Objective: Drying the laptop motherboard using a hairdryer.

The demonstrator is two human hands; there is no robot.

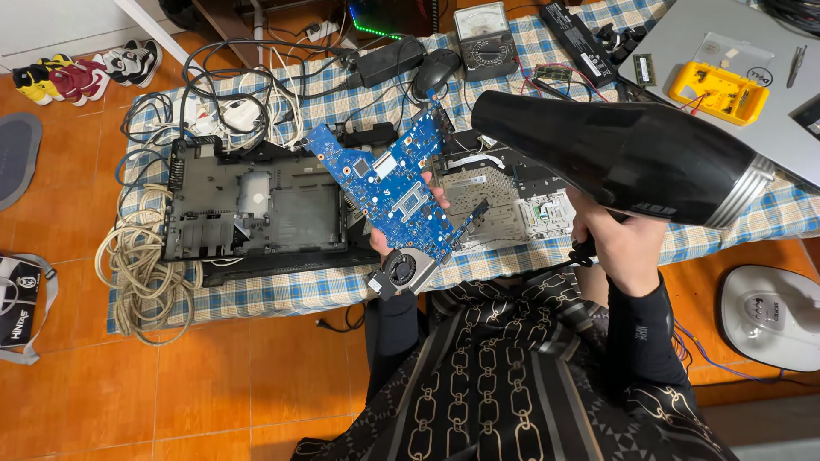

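Observation:
My left hand [382, 240] holds a blue laptop circuit board [389, 183] from underneath, tilted above the low table, with a small black fan [400, 271] attached at its near end. My right hand [617, 243] grips the handle of a large black hair dryer [615, 158], whose nozzle points left toward the board's far end. An opened black laptop base [256, 209] lies on the checked cloth to the left of the board. A keyboard panel [504, 192] lies behind the board, partly hidden.
On the checked table [282, 294] lie tangled cables [226, 94], a coiled beige rope [141, 273], a power adapter [389, 60], a mouse [436, 70], an analogue meter [484, 38], a silver laptop [752, 51] with a yellow meter [717, 92]. Shoes [81, 72] sit on the orange floor.

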